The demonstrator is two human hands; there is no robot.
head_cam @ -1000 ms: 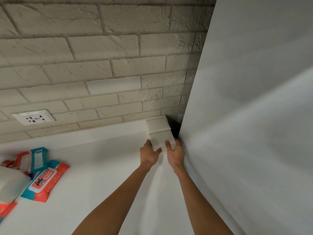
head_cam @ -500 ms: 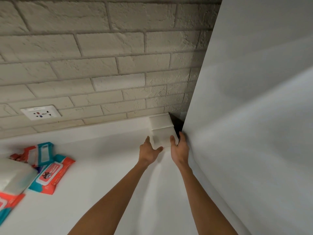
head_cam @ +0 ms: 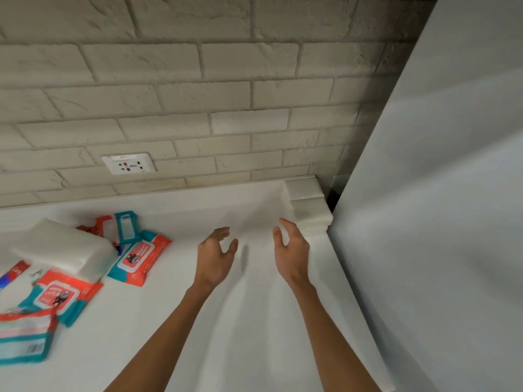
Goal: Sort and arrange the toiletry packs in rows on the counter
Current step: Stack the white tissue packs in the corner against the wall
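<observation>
Head view: both hands are empty and hover over the counter (head_cam: 254,321), palms turned toward each other, fingers loosely curled and spread, with a bare strip of counter between them. Left hand (head_cam: 216,254) sits mid-frame. Right hand (head_cam: 291,250) is to its right, closer to the far right corner. Two plain white packs sit in that corner in a line running near to far, against the tall white panel (head_cam: 438,222) on the right. The far white pack (head_cam: 302,188) butts up to the brick wall (head_cam: 198,94), and the near white pack (head_cam: 310,212) touches it on the near side. A lower white edge shows under the near one; can't tell if that's a third pack or the counter's lip. Right hand's fingertips (head_cam: 283,222) are just beside the near white pack's left face. No contact visible, looks apart. Left hand is well clear of both packs, further left. A loose pile lies at the left end of the counter, well apart from both hands. In it, a big white soft pack (head_cam: 65,250) lies tilted on top of the others. One red-and-teal wipes pack (head_cam: 138,256) is just right of it, a second wipes pack (head_cam: 119,226) is behind that toward the wall, and a third wipes pack (head_cam: 58,295) is nearer, partly under the big white one. A fourth wipes pack (head_cam: 24,338) is at the near left, blurred, barcode showing. A sliver of another pack (head_cam: 12,274) with red print is at the left edge, too cut off to read. Wall socket (head_cam: 128,164) is on the brick wall above the pile, left of the hands.
</observation>
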